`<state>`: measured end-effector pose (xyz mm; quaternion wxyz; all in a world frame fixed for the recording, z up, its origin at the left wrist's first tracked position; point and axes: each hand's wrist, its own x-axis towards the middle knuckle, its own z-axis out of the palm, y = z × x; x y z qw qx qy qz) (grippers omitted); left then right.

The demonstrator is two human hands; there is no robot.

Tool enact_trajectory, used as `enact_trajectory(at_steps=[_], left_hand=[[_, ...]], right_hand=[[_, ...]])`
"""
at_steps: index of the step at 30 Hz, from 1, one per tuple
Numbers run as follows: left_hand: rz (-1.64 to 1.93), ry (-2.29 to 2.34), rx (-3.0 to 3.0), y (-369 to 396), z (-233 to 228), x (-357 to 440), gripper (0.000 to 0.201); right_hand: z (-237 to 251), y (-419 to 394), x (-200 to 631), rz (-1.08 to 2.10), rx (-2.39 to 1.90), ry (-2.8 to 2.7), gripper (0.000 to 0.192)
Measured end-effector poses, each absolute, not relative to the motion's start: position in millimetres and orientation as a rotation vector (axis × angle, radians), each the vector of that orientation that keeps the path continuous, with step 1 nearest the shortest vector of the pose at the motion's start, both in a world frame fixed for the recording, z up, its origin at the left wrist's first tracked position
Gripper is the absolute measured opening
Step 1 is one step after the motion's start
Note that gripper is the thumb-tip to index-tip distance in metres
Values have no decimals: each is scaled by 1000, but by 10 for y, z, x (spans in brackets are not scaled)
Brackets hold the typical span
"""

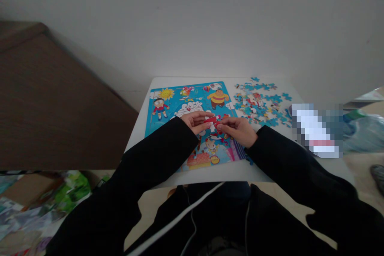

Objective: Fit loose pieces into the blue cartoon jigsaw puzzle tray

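Observation:
A blue cartoon puzzle board (pixel 150 122) lies on the white table, with pictures of a sun, characters and a large white cat face. Above its middle my left hand (pixel 196 121) pinches a small red and white puzzle piece (pixel 211 120) between thumb and fingers. Close beside it, my right hand (pixel 240 131) has thumb and forefinger closed on red at the same spot. Whether that is the same piece or a second one, I cannot tell. Both hands and the black sleeves cover part of the board.
Loose puzzle pieces (pixel 267 106), mostly blue, are heaped on the table's right side. Beyond them is a blurred-out phone-like object (pixel 316 130) near the right edge. A brown cabinet (pixel 60 108) stands left. A white cable (pixel 180 218) crosses in front of my body.

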<state>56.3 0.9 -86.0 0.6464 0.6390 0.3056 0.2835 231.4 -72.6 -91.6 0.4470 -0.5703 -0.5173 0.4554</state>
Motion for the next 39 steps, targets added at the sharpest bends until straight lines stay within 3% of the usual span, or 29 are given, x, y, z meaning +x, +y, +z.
enact_trajectory(at_steps=[17,28,39], left_hand=[[558,640,1363,-5,-852,553,42],[499,606,1340,-27,-804,544,46],[698,831,1505,68,-815,510,46]], right_hand=[[-866,-723,2286,1180,-1442,-1265,21],[-871,-728,2257,1216,-1343,-1238,27],[-918,-651,2443,939,-1432,-1248,24]])
